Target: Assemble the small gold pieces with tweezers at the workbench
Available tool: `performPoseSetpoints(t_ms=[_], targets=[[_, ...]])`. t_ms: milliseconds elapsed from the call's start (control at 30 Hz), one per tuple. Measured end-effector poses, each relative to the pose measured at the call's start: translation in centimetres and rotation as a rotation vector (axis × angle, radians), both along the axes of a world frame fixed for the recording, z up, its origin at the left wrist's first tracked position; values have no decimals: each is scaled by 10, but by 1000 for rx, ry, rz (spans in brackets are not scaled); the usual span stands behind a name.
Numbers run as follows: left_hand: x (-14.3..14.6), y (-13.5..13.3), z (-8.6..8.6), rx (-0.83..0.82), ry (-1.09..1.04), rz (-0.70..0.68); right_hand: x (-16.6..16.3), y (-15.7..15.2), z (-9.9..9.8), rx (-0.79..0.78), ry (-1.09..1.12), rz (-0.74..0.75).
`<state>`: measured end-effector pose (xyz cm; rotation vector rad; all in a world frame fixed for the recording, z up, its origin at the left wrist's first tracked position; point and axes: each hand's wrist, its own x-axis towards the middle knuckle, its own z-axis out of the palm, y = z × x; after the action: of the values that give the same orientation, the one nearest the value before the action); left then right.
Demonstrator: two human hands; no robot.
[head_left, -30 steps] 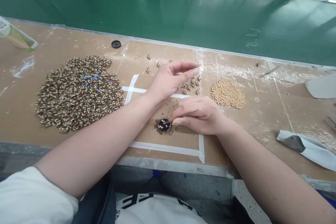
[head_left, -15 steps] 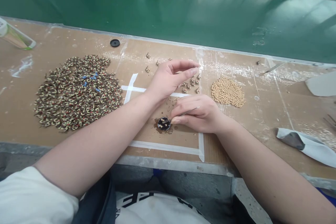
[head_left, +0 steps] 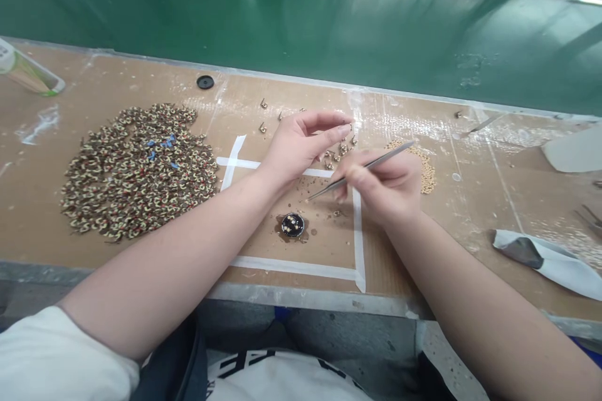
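Observation:
My right hand grips thin metal tweezers, their tip raised and pointing left, a little above and right of a small round black part that lies inside a white-taped rectangle. My left hand hovers over the rectangle's far edge with thumb and fingers curved together; what they pinch, if anything, is too small to see. Several small brown parts lie under its fingertips.
A big heap of brown, cream and red parts lies at the left. A tan bead pile sits behind my right hand. Also here: a black disc, a crumpled white sheet, a container, and a green wall behind the bench.
My right hand has lifted the tweezers off the black round part and moved up and to the right. My left hand has hardly moved.

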<state>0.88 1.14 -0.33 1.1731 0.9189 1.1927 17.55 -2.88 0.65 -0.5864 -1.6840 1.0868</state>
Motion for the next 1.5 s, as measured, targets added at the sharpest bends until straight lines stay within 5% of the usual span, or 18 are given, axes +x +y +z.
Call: performPoseSetpoints(t_ms=[167, 367, 1000, 1133, 1300, 1500], targets=[[1, -2, 4, -20, -12, 1, 10, 22, -2, -274, 291, -412], [-2, -6, 10, -20, 40, -19, 17, 45, -10, -463, 444, -514], [2, -13, 16, 21, 258, 49, 20, 42, -13, -185, 159, -680], [2, -12, 16, 27, 274, 70, 17, 33, -6, -161, 168, -570], [-2, -9, 15, 77, 216, 208, 8, 20, -2, -186, 35, -126], [-8, -1, 6, 105, 129, 380, 1, 20, -14, -56, -180, -115]])
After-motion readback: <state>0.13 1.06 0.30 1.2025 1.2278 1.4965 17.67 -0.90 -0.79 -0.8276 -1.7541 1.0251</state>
